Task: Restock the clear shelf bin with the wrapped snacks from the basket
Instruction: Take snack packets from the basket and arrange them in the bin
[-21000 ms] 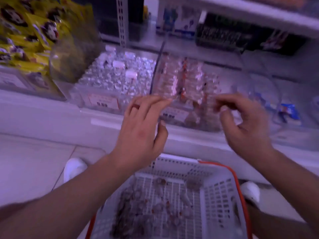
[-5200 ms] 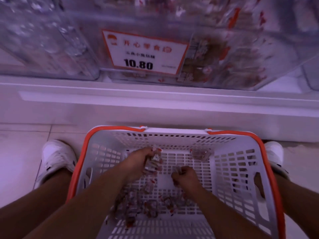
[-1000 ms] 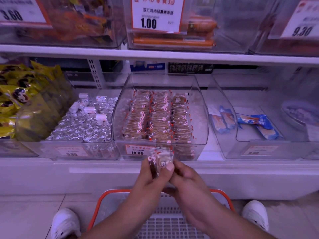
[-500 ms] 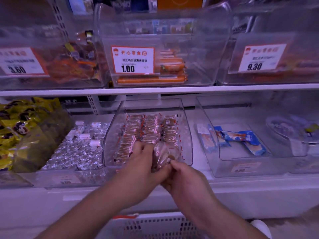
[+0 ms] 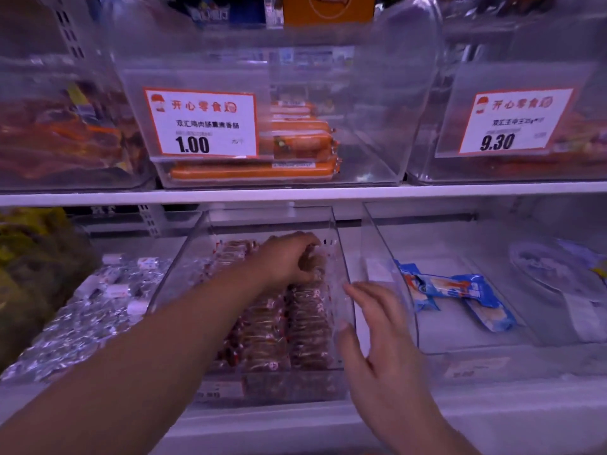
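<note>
Your left hand (image 5: 285,257) is reaching deep into the clear bin (image 5: 343,290) on the lower shelf (image 5: 492,408), with its fingers (image 5: 307,246) curled down over a small bunch of wrapped snacks (image 5: 312,264) at the far end of the right-hand row. The hand is clenched around them, and the bunch sits against the top of the snacks already lined up there. Those stocked snacks (image 5: 305,323) lie in neat rows running from the front of the bin toward the back, filling most of its floor.

Your right hand (image 5: 377,343) hangs just outside the bin, near its right wall, with the fingers spread and the palm empty. It touches nothing that can be made out.

To the left of the bin lies a heap of silver-wrapped sweets (image 5: 82,310) in a neighbouring bin, and beyond that some yellow packets (image 5: 29,257), blurred. To the right, another clear bin holds a few blue packets (image 5: 460,293) lying flat, well apart from your hands.

On the upper shelf (image 5: 295,193), a bin directly above holds orange sausages (image 5: 262,170) stacked lengthwise behind a price card (image 5: 202,123) reading 1.00. A second price card (image 5: 515,121) to the right reads 9.30.

The basket is out of the frame.
</note>
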The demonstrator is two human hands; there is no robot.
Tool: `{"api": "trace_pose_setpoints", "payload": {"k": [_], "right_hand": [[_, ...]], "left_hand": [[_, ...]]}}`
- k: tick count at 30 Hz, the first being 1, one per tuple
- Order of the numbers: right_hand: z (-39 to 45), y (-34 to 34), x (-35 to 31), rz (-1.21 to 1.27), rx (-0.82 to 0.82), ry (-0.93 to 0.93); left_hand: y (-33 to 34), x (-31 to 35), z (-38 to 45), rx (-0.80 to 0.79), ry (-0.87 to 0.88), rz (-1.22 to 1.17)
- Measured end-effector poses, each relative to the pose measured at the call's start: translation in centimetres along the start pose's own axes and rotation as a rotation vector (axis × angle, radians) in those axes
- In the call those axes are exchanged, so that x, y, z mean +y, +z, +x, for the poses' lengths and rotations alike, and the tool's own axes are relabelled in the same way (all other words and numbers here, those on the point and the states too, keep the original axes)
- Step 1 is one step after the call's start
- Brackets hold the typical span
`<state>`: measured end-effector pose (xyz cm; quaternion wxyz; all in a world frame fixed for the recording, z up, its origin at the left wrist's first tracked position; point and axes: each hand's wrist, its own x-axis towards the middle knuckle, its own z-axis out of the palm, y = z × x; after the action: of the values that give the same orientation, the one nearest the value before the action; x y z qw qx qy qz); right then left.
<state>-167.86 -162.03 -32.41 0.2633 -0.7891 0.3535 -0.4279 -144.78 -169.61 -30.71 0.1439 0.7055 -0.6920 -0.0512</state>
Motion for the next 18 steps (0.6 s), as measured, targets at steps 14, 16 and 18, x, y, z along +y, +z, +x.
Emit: {"api": "trace_pose_setpoints", "payload": {"k": [14, 16, 18], "right_hand": [[0.2, 2.7, 1.5, 0.03, -0.139, 0.073], [0.0, 2.6, 1.6, 0.026, -0.142, 0.067], [-0.2, 2.6, 1.6, 0.03, -0.145, 0.067]], "left_hand": [[3.1, -0.5, 2.7, -0.256, 0.094, 0.483], [2.8, -0.8, 2.7, -0.273, 0.07, 0.464], [2.6, -1.4, 2.7, -0.309, 0.025, 0.452]]}}
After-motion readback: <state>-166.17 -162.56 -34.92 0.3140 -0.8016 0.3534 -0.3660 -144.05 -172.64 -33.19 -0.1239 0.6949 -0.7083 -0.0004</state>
